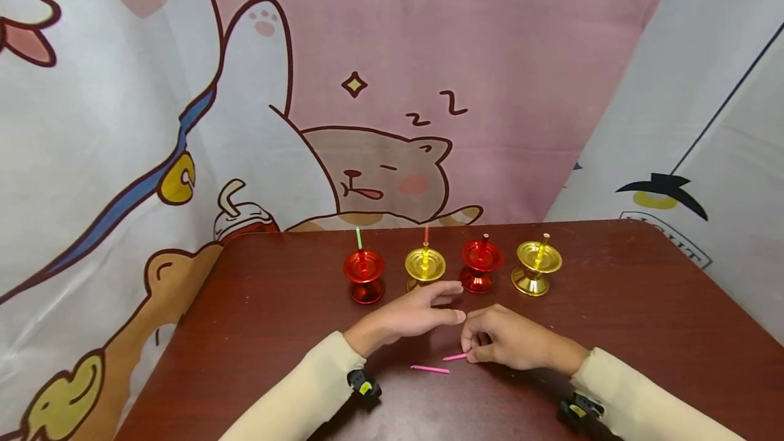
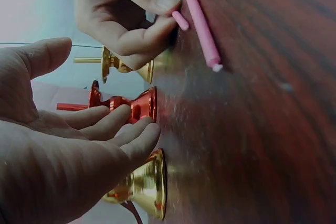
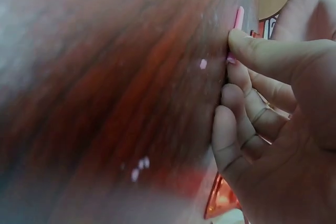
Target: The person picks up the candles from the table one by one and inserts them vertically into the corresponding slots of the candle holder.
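My right hand (image 1: 514, 339) pinches a thin pink candle (image 1: 455, 357) between thumb and forefinger, low at the tabletop. Another pink candle (image 1: 431, 369) lies on the table just in front of it. My left hand (image 1: 413, 315) is held out with straight fingers over the table, touching nothing that I can see. Behind the hands stands a row of candle holders. The leftmost red holder (image 1: 364, 271) bears a green candle (image 1: 358, 238). Beside it, a gold holder (image 1: 425, 265) bears a red candle (image 1: 426, 234); its base is partly hidden by my left hand.
Farther right come a red holder (image 1: 480, 260) and a gold holder (image 1: 537, 260), each with an upright centre tube and no candle showing. The brown table (image 1: 275, 305) ends at the back against a cartoon-printed curtain (image 1: 508, 73).
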`<state>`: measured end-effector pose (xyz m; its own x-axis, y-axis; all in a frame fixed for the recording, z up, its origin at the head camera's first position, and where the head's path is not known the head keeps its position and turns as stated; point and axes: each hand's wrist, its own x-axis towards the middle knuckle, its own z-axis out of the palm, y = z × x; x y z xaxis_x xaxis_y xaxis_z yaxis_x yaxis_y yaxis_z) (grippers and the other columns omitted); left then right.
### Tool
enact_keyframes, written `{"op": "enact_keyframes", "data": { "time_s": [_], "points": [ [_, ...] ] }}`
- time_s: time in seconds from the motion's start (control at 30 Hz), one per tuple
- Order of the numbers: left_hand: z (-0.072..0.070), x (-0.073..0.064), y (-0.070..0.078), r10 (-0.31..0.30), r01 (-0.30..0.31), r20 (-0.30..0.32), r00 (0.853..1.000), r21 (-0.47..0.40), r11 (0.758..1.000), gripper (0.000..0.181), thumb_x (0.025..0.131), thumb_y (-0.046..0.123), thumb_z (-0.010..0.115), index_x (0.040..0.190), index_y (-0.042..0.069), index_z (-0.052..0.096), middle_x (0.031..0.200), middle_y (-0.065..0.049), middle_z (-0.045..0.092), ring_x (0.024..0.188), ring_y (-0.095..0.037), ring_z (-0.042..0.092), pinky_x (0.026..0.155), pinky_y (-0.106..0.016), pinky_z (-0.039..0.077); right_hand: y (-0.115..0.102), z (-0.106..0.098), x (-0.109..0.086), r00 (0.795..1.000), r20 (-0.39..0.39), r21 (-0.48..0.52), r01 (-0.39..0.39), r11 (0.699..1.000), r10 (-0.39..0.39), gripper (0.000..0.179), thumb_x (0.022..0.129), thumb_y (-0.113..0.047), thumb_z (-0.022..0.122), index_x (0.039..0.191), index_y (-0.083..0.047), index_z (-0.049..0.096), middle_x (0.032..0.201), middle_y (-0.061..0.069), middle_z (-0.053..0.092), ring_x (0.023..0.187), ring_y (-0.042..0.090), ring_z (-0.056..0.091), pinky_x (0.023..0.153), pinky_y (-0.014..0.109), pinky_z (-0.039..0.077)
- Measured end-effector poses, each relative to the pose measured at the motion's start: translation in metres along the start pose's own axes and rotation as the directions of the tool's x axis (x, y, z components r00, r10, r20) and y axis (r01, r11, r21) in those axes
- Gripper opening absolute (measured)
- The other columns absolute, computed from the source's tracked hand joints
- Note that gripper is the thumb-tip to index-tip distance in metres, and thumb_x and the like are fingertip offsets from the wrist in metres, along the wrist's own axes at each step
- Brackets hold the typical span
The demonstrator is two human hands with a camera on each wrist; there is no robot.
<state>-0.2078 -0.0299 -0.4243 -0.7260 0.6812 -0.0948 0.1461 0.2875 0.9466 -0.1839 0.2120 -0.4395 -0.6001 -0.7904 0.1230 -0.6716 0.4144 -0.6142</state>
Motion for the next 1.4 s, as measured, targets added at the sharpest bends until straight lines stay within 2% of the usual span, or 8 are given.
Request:
{"op": "enact_keyframes", "data": {
  "time_s": [0.37,0.53,0.67,0.9,1.03,1.17,1.27,1.4],
  "points": [
    [0.016,0.023,0.003,-0.054,0.059,-0.093,0.994,0.055,0.997,0.084,0.101,0.026,0.074,0.169,-0.001,0.034,0.173,-0.018,0.039,0.157,-0.036,0.042,0.126,-0.045,0.037,-0.005,-0.012,-0.017,0.999,0.044,-0.171,-0.019,0.985,0.027,0.024,0.094,-0.010,0.088,0.088,-0.025,0.070,0.084,-0.021,0.057,0.076,-0.002,0.053,0.068,0.022,0.049],
    [0.017,0.030,0.004,-0.076,0.089,-0.129,0.989,0.096,0.991,0.089,0.101,0.030,0.076,0.171,-0.001,0.030,0.173,-0.018,0.039,0.157,-0.035,0.042,0.127,-0.045,0.036,-0.010,-0.017,-0.020,0.996,0.085,-0.235,-0.014,0.972,0.035,0.028,0.088,-0.001,0.087,0.085,-0.024,0.071,0.081,-0.022,0.058,0.071,-0.005,0.053,0.063,0.019,0.049],
    [0.018,0.036,0.003,-0.082,0.102,-0.145,0.986,0.136,0.985,0.089,0.101,0.033,0.075,0.171,0.000,0.030,0.172,-0.019,0.040,0.158,-0.033,0.041,0.127,-0.045,0.035,-0.015,-0.020,-0.021,0.988,0.124,-0.273,-0.053,0.960,0.089,0.029,0.082,0.002,0.086,0.082,-0.023,0.072,0.076,-0.023,0.057,0.065,-0.006,0.052,0.058,0.018,0.047],
    [0.022,0.044,0.003,-0.073,0.103,-0.173,0.982,0.170,0.980,0.086,0.102,0.037,0.073,0.171,0.003,0.032,0.171,-0.016,0.043,0.156,-0.031,0.042,0.127,-0.049,0.034,-0.013,-0.021,-0.026,0.984,0.116,-0.279,-0.100,0.955,0.137,0.029,0.074,-0.001,0.084,0.077,-0.026,0.068,0.068,-0.024,0.052,0.058,-0.005,0.047,0.051,0.017,0.041],
    [0.023,0.046,0.001,-0.069,0.098,-0.176,0.982,0.164,0.982,0.085,0.102,0.038,0.072,0.169,0.003,0.033,0.167,-0.017,0.047,0.153,-0.032,0.046,0.126,-0.050,0.036,-0.006,-0.028,-0.027,0.993,0.059,-0.233,-0.090,0.968,0.107,0.030,0.074,-0.001,0.082,0.077,-0.027,0.067,0.070,-0.023,0.053,0.060,-0.005,0.047,0.052,0.018,0.042],
    [0.022,0.051,-0.002,-0.045,0.069,-0.190,0.981,0.120,0.990,0.081,0.101,0.035,0.074,0.166,0.004,0.038,0.160,-0.017,0.053,0.146,-0.031,0.052,0.122,-0.049,0.040,-0.001,-0.044,-0.025,0.995,-0.070,-0.222,-0.085,0.971,0.071,0.030,0.075,-0.001,0.080,0.080,-0.026,0.066,0.072,-0.021,0.054,0.064,-0.003,0.048,0.054,0.021,0.044],
    [0.023,0.056,-0.004,-0.049,0.072,-0.199,0.979,0.108,0.992,0.080,0.100,0.035,0.074,0.165,0.006,0.038,0.158,-0.014,0.054,0.144,-0.027,0.054,0.122,-0.047,0.041,0.002,-0.058,-0.023,0.979,-0.188,-0.242,-0.121,0.963,0.075,0.028,0.077,-0.001,0.079,0.082,-0.025,0.066,0.073,-0.021,0.054,0.066,0.000,0.050,0.056,0.023,0.046],
    [0.027,0.060,-0.002,-0.068,0.086,-0.215,0.974,0.076,0.993,0.083,0.100,0.035,0.075,0.166,0.004,0.035,0.161,-0.016,0.050,0.148,-0.030,0.051,0.125,-0.051,0.037,0.006,-0.073,-0.018,0.936,-0.343,-0.256,-0.177,0.950,0.082,0.024,0.079,0.000,0.078,0.084,-0.022,0.068,0.077,-0.017,0.057,0.069,0.008,0.057,0.060,0.025,0.052]
  ]
}}
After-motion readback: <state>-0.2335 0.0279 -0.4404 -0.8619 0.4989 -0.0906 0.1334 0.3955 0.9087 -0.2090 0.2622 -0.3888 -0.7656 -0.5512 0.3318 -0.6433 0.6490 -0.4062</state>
